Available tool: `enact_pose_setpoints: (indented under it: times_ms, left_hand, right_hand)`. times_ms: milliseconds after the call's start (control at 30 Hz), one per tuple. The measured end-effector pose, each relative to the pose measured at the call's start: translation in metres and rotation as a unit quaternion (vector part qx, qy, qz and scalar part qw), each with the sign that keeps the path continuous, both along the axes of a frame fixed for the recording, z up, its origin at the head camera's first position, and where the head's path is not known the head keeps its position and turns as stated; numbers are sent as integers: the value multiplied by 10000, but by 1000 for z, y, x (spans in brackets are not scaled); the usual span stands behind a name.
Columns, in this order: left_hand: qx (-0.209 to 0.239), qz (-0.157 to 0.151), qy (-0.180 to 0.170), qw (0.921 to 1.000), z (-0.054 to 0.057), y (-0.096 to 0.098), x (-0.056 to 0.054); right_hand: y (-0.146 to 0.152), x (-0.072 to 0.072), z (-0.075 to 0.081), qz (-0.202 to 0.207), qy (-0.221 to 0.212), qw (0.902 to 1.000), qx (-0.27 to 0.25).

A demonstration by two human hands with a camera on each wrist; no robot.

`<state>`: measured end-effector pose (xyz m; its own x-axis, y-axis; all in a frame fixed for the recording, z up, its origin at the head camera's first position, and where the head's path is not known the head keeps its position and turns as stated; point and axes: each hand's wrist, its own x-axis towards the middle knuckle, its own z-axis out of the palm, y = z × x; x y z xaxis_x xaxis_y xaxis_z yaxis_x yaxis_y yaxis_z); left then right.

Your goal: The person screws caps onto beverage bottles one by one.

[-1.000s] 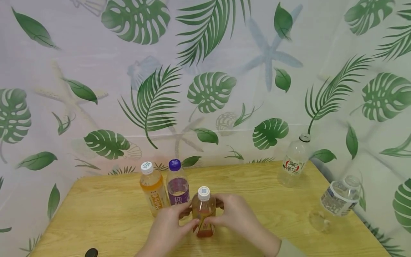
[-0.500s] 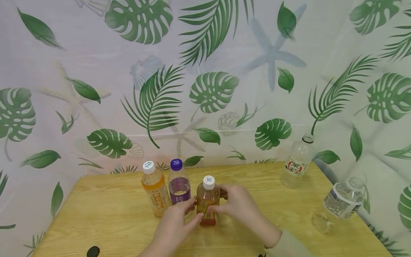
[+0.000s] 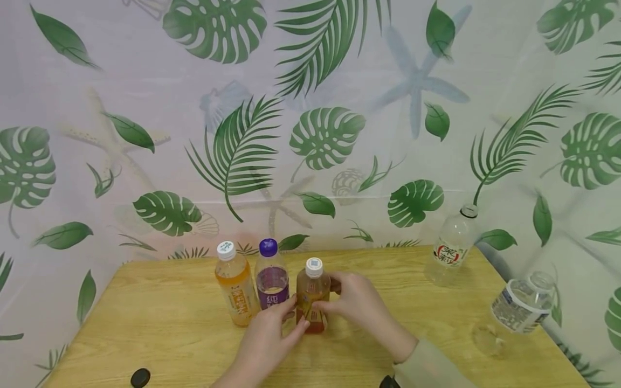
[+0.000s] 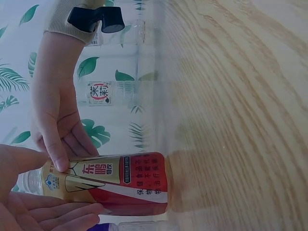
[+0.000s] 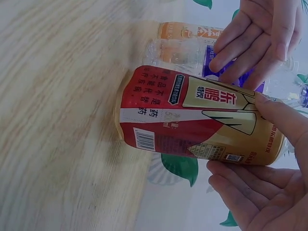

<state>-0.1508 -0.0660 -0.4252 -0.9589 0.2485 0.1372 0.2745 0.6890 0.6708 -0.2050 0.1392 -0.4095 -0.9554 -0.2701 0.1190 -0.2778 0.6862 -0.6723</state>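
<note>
A drink bottle [image 3: 310, 287] with a white cap and a red-and-gold label stands upright on the wooden table. My left hand [image 3: 268, 330] holds its left side, thumb toward the front. From the right, my right hand [image 3: 358, 299] grips it, with the thumb across the front and fingers round the far side. In the right wrist view, the label [image 5: 192, 118] faces the camera and the base meets the tabletop. Just left of it are a purple-capped bottle [image 3: 273, 280], partly hidden by my left hand, and a white-capped orange drink bottle [image 3: 236, 288].
Two clear capless bottles stand on the right: one with a red-and-white label [image 3: 448, 250] near the back edge, another with a blue-and-white label [image 3: 519, 307] nearer. A small black round object [image 3: 140, 378] lies at the front left. A leaf-patterned curtain [image 3: 330, 215] hangs behind the table.
Both hands have moved the red-and-gold bottle away from me, toward the back of the table and beside the purple-capped one. The other bottles stay where they were; the head view shifts slightly.
</note>
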Motion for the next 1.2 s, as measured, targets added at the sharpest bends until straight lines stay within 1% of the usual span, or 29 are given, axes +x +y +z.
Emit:
enact_pose_setpoints:
  times_ms: [167,400,700,833,1067,1200]
  left_hand:
    - [-8,32,-27,10000,-1,0,0]
    - [-60,23,2,10000,-2,-2,0]
    - [-10,86,-186,9998,-3,-3,-2]
    - [6,96,-212,9997,-5,-4,-2]
    - [31,78,-184,9998,-2,-6,-3]
    - [64,59,-244,9997,-1,-6,-4]
  right_hand:
    - [-3,-3,-3,-17,71,9999,-81]
    - [-6,-7,-8,-47,143,9999,-15]
    - [-9,-10,-11,-6,249,9997,26]
    - [-11,-10,-12,10,289,9996,22]
    - [-13,-10,-13,97,464,9989,6]
    - [-13,-10,-14,85,547,9985,40]
